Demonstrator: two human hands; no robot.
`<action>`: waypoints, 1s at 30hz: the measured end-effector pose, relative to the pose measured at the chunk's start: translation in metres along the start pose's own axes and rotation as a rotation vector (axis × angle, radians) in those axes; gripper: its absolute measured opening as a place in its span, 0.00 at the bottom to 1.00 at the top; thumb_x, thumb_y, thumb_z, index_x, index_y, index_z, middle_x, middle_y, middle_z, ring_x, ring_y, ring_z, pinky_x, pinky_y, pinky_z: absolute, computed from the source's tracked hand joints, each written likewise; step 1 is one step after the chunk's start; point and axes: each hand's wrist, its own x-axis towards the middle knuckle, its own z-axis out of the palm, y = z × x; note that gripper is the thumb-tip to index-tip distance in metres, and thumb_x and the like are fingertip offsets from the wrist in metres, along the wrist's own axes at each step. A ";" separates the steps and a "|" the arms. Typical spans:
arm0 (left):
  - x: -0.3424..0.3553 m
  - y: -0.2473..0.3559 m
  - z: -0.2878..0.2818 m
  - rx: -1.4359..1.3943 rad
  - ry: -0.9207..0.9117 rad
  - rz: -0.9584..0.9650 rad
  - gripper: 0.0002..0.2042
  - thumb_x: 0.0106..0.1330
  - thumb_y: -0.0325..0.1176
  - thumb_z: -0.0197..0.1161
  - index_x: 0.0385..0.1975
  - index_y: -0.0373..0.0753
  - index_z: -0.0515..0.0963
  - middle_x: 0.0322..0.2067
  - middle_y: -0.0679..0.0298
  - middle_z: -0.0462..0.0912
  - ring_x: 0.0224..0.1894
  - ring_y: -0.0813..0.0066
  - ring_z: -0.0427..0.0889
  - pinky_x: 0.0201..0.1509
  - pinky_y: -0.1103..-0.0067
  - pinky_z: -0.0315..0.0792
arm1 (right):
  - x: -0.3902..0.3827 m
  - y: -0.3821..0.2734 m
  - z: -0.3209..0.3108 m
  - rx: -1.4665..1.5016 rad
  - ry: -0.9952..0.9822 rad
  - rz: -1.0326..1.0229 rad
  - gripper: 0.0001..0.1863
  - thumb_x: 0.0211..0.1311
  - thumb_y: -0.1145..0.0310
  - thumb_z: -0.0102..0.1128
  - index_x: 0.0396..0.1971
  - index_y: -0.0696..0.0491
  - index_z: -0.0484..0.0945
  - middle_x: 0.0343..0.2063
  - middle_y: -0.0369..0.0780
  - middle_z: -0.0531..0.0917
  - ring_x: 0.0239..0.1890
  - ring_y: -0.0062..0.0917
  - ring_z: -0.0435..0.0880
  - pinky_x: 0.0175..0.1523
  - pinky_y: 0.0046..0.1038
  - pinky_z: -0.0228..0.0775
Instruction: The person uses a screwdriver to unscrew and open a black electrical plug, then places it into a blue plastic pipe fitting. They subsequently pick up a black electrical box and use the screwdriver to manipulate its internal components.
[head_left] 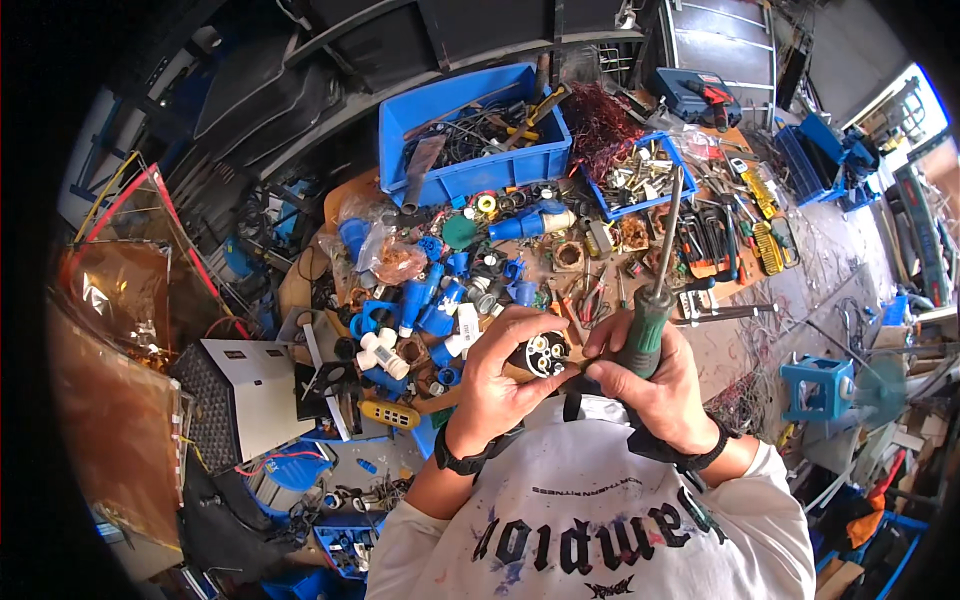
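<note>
From where I stand, the left hand [492, 388] is curled round a round connector [545, 354], fingers over the top and thumb beneath, its pale face with brass-coloured contacts turned toward the wearer. The right hand [676, 392] is closed on the green handle of a screwdriver [647, 338], while its thumb and forefinger reach in close beside the connector; whether they pinch some small part there I can't tell. The shaft points up and away over the worktop [718, 352], so the tip isn't on any screw just now. I'd judge the job partway: the connector is up in hand with its contacts exposed and the tool is ready, but no outer shell sits round that face, and whether its screws are loose or tight is too small to make out. Just beyond the hands lie red-handled pliers [592, 302]; to the left spreads a heap of blue plug housings [414, 300] and a white tee-shaped fitting [384, 354], none of them in either hand. Farther back stand a small blue tray [648, 205] of metal pieces and a large blue bin [480, 182] full of dark scrap.
</note>
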 end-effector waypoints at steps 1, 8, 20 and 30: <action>-0.001 0.000 0.001 0.001 -0.004 -0.002 0.25 0.44 0.21 0.75 0.46 0.37 0.76 0.40 0.60 0.79 0.40 0.66 0.80 0.43 0.76 0.74 | -0.001 0.003 0.002 -0.025 -0.006 -0.051 0.12 0.55 0.80 0.65 0.34 0.55 0.70 0.36 0.37 0.78 0.32 0.15 0.75 0.37 0.19 0.71; 0.001 0.013 0.003 0.029 -0.027 -0.023 0.26 0.42 0.19 0.74 0.46 0.38 0.76 0.40 0.60 0.78 0.40 0.66 0.80 0.44 0.76 0.74 | -0.001 0.008 0.009 -0.209 0.015 -0.172 0.12 0.53 0.79 0.65 0.34 0.55 0.72 0.32 0.35 0.78 0.34 0.15 0.74 0.39 0.21 0.69; 0.001 0.016 0.002 0.064 -0.031 -0.024 0.27 0.42 0.19 0.73 0.46 0.37 0.75 0.40 0.59 0.78 0.40 0.65 0.80 0.42 0.76 0.74 | -0.001 0.016 0.012 -0.316 0.054 -0.249 0.11 0.52 0.79 0.65 0.33 0.55 0.73 0.28 0.34 0.79 0.29 0.15 0.74 0.36 0.21 0.69; 0.001 0.013 0.001 -0.057 -0.082 -0.156 0.25 0.49 0.24 0.73 0.50 0.37 0.73 0.41 0.59 0.79 0.42 0.69 0.80 0.46 0.77 0.73 | 0.002 0.008 0.014 -0.269 0.063 -0.237 0.10 0.53 0.77 0.66 0.31 0.54 0.71 0.30 0.33 0.78 0.31 0.14 0.72 0.37 0.19 0.67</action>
